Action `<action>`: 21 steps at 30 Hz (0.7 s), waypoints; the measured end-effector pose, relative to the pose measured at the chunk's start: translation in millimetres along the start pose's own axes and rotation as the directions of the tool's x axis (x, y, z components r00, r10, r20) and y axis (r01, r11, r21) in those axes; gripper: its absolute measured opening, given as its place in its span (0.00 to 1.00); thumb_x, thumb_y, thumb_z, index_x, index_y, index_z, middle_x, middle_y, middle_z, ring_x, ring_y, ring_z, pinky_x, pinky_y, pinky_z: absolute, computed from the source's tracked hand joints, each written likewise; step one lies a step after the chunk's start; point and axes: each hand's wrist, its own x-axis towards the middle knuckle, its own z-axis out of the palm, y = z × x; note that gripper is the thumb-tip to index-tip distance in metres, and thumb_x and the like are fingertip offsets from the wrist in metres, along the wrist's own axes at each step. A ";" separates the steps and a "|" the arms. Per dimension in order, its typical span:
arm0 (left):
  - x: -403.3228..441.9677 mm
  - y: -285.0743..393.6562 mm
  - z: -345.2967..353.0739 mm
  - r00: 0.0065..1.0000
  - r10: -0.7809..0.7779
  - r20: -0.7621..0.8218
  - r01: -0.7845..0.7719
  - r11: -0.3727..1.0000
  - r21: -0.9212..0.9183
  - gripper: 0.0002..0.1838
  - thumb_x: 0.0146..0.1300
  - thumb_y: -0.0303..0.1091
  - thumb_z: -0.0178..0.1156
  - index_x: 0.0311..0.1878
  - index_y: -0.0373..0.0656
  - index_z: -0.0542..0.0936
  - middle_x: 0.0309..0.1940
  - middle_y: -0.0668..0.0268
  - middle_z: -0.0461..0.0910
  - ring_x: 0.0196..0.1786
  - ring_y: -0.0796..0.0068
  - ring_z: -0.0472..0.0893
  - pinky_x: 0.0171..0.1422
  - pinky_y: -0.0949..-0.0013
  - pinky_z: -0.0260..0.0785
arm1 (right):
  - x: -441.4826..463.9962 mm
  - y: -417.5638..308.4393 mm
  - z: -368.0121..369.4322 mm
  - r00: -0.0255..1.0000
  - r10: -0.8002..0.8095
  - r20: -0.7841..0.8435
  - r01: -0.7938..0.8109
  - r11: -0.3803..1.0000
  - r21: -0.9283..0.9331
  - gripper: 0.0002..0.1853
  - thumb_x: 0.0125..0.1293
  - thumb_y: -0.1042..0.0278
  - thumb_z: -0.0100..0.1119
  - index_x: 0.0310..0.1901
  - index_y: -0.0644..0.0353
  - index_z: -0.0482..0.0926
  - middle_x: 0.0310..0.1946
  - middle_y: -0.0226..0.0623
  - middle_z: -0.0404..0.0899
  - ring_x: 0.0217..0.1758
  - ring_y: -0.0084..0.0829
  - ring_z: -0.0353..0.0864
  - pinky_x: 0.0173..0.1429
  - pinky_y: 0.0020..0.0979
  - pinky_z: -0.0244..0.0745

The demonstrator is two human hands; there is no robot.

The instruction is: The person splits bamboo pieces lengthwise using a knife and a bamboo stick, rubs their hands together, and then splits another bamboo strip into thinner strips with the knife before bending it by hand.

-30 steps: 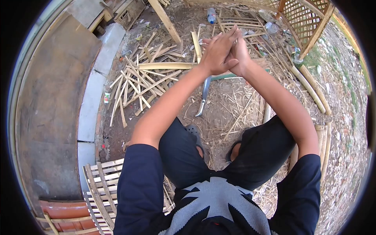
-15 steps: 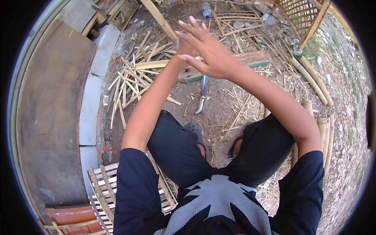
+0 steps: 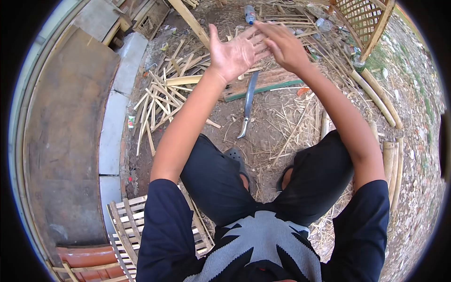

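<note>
My left hand (image 3: 232, 57) is held out palm up, its fingers spread and nothing on the palm. Over its fingertips, my right hand (image 3: 285, 49) reaches with fingers stretched out and slightly blurred, touching or nearly touching them. Neither hand holds anything. Below them a long knife (image 3: 248, 101) lies with its blade on a wooden board (image 3: 277, 81) with a green edge. Its dark handle, pale at the end, points toward my feet.
Split bamboo strips (image 3: 157, 101) are heaped at the left. A plastic bottle (image 3: 249, 15) lies at the back. Bamboo poles (image 3: 373, 98) rest at the right, near a lattice panel (image 3: 359, 21). A slatted bamboo piece (image 3: 134, 218) is by my left side.
My hands were crossed, the right covering the left. Now the left palm is turned up and in sight, and the right hand has slid right toward the left fingertips.
</note>
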 end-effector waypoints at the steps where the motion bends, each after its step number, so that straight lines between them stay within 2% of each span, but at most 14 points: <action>1: -1.5 3.6 5.3 0.999 -0.003 0.050 0.002 1.000 0.007 0.65 0.57 0.87 0.20 0.78 0.35 0.52 0.77 0.44 0.55 0.79 0.41 0.54 0.81 0.41 0.51 | -11.2 18.1 5.7 0.994 0.113 -0.005 -0.113 0.993 -0.017 0.24 0.78 0.51 0.40 0.67 0.50 0.75 0.62 0.42 0.79 0.69 0.46 0.72 0.77 0.47 0.60; 2: -3.1 6.7 7.6 0.995 -0.006 0.100 0.005 1.000 0.012 0.65 0.56 0.88 0.18 0.78 0.35 0.52 0.77 0.43 0.54 0.79 0.40 0.53 0.81 0.40 0.51 | -21.6 34.2 11.6 0.974 0.225 -0.011 -0.225 0.974 -0.033 0.25 0.79 0.50 0.38 0.62 0.53 0.80 0.57 0.47 0.82 0.65 0.48 0.76 0.74 0.46 0.64; 3: -3.0 10.9 3.9 0.985 0.015 0.169 -0.009 0.999 -0.037 0.66 0.55 0.88 0.18 0.79 0.36 0.53 0.78 0.43 0.54 0.79 0.39 0.53 0.81 0.40 0.51 | -24.1 36.2 3.4 0.851 0.511 0.123 -0.522 0.849 0.080 0.28 0.79 0.46 0.35 0.59 0.55 0.82 0.53 0.50 0.83 0.63 0.50 0.77 0.72 0.45 0.65; 4: -1.5 16.3 0.1 0.971 0.040 0.237 -0.019 0.996 -0.088 0.66 0.54 0.89 0.17 0.79 0.37 0.53 0.78 0.42 0.53 0.79 0.39 0.53 0.81 0.40 0.51 | -24.8 35.5 -5.6 0.635 0.719 0.282 -0.769 0.623 0.142 0.32 0.79 0.43 0.32 0.55 0.57 0.85 0.50 0.54 0.84 0.61 0.51 0.79 0.70 0.44 0.66; 5: -0.2 18.5 -3.5 0.951 0.066 0.303 -0.024 0.990 -0.140 0.67 0.53 0.89 0.16 0.79 0.37 0.53 0.78 0.42 0.53 0.79 0.38 0.52 0.81 0.40 0.51 | -29.9 40.7 -3.8 0.605 0.752 0.262 -0.794 0.595 0.126 0.34 0.78 0.41 0.31 0.54 0.58 0.86 0.50 0.56 0.84 0.61 0.51 0.79 0.69 0.44 0.67; 7: -3.0 19.5 9.3 0.977 0.078 0.200 -0.054 0.991 -0.125 0.62 0.57 0.87 0.23 0.79 0.42 0.56 0.77 0.47 0.58 0.79 0.39 0.55 0.78 0.36 0.53 | -38.1 48.0 5.4 0.541 0.813 0.218 -0.840 0.534 0.094 0.38 0.77 0.37 0.30 0.51 0.60 0.87 0.49 0.59 0.83 0.60 0.52 0.79 0.67 0.43 0.68; 8: -4.7 20.1 14.4 0.986 0.087 0.146 -0.070 0.991 -0.116 0.60 0.58 0.86 0.26 0.79 0.45 0.57 0.76 0.49 0.61 0.78 0.40 0.57 0.77 0.34 0.54 | -41.5 51.2 11.1 0.540 0.802 0.256 -0.841 0.526 0.129 0.39 0.76 0.35 0.31 0.53 0.61 0.86 0.51 0.59 0.82 0.61 0.52 0.79 0.67 0.44 0.68; 11: -4.7 17.6 12.9 0.991 0.093 0.094 -0.083 0.991 -0.103 0.60 0.58 0.86 0.27 0.78 0.44 0.59 0.76 0.48 0.61 0.77 0.40 0.59 0.75 0.33 0.56 | -34.1 35.4 20.1 0.540 0.756 0.370 -0.841 0.468 0.272 0.42 0.75 0.31 0.32 0.60 0.64 0.80 0.58 0.59 0.79 0.64 0.51 0.76 0.68 0.47 0.68; 13: -2.8 18.0 6.6 0.987 0.091 0.130 -0.074 0.988 -0.132 0.60 0.58 0.86 0.27 0.78 0.44 0.59 0.75 0.48 0.62 0.76 0.40 0.61 0.75 0.34 0.57 | -15.5 1.2 15.0 0.547 0.713 0.439 -0.827 0.376 0.418 0.44 0.74 0.28 0.31 0.66 0.65 0.74 0.63 0.58 0.76 0.67 0.50 0.74 0.68 0.48 0.69; 16: -2.5 18.6 1.0 0.983 0.100 0.155 -0.074 0.984 -0.163 0.59 0.59 0.86 0.27 0.77 0.43 0.60 0.74 0.47 0.64 0.75 0.40 0.64 0.75 0.36 0.59 | 5.9 -33.5 7.9 0.681 0.583 0.443 -0.702 0.348 0.621 0.48 0.73 0.26 0.30 0.74 0.66 0.62 0.65 0.56 0.73 0.70 0.48 0.71 0.65 0.47 0.74; 17: -3.6 18.8 -0.5 0.982 0.106 0.156 -0.079 0.982 -0.172 0.59 0.59 0.86 0.27 0.77 0.43 0.61 0.73 0.47 0.65 0.74 0.40 0.64 0.74 0.36 0.61 | 8.1 -41.9 10.1 0.703 0.570 0.426 -0.676 0.347 0.650 0.46 0.73 0.27 0.34 0.74 0.66 0.62 0.63 0.55 0.74 0.68 0.46 0.73 0.63 0.45 0.76; 20: -5.6 18.5 -5.7 0.924 0.090 0.370 0.034 0.948 -0.315 0.66 0.53 0.89 0.15 0.79 0.40 0.53 0.77 0.42 0.53 0.79 0.38 0.52 0.81 0.38 0.50 | 11.1 -56.1 14.9 0.745 0.524 0.413 -0.631 0.352 0.691 0.43 0.71 0.33 0.47 0.71 0.67 0.63 0.58 0.52 0.77 0.63 0.41 0.77 0.56 0.39 0.81; 21: -5.1 18.8 -8.5 0.936 0.090 0.340 0.018 0.953 -0.303 0.66 0.54 0.88 0.17 0.78 0.37 0.56 0.76 0.41 0.56 0.78 0.38 0.54 0.80 0.38 0.52 | 11.9 -58.6 15.4 0.745 0.502 0.439 -0.642 0.362 0.676 0.42 0.70 0.34 0.53 0.68 0.69 0.65 0.56 0.51 0.78 0.60 0.38 0.79 0.54 0.37 0.81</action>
